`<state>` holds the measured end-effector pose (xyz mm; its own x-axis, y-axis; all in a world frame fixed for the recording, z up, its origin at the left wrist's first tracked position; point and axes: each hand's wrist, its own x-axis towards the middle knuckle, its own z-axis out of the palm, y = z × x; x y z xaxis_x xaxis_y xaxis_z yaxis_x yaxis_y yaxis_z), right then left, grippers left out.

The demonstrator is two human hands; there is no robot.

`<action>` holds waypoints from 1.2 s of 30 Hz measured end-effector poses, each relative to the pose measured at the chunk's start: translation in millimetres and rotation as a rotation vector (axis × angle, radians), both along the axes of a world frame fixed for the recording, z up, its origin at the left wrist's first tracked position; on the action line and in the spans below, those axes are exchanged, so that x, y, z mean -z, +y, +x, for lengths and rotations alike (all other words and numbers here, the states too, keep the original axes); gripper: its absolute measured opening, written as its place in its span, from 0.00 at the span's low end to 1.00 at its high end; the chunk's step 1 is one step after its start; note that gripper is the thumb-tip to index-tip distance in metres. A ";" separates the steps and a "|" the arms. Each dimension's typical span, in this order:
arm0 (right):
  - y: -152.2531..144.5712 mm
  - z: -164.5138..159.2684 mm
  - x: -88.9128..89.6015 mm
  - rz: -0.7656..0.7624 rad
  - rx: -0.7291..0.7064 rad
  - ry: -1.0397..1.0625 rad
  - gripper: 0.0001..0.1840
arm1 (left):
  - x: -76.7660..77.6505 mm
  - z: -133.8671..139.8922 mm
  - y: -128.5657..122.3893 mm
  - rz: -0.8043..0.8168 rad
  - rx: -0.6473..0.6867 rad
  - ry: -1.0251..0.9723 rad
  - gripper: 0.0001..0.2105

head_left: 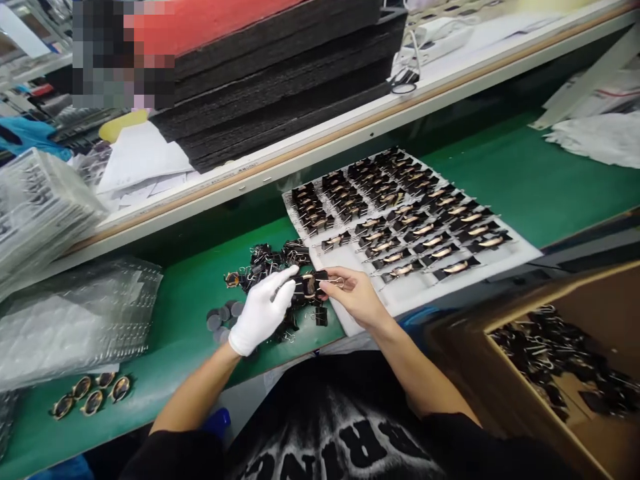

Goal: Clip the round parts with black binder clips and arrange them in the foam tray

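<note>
My left hand [265, 308], in a white glove, is closed at the left side of a small light-rimmed round piece [309, 286], pinching a black binder clip [299, 289] there. My bare right hand [357, 297] grips another black binder clip [323, 279] by its wire handles, at the piece's right side. Both hands hold the assembly just above a heap of loose black binder clips [263, 259]. Dark round discs [215, 321] lie left of my gloved hand. To the right, a white foam tray [336, 259] carries rows of clipped pieces [423, 231].
Several tortoiseshell round pieces [93, 402] lie at the lower left of the green tabletop [183, 293], below clear plastic trays [80, 313]. A cardboard box [575, 427] with more clips stands lower right. Black foam slabs [280, 80] are stacked on the raised shelf [345, 133].
</note>
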<state>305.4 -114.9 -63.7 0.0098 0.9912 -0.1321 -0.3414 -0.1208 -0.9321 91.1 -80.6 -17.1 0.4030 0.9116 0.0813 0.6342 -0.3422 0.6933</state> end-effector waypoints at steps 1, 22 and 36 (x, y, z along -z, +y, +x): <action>-5.1 8.4 1.1 0.018 -0.003 -0.028 0.21 | -0.3 5.9 -0.6 -0.009 0.047 0.010 0.21; -39.5 41.6 58.9 0.744 0.466 -1.271 0.18 | 26.9 116.3 52.9 0.466 0.188 0.839 0.18; -46.8 46.6 59.4 0.748 0.260 -1.453 0.09 | -32.0 75.2 18.9 0.563 0.317 0.652 0.22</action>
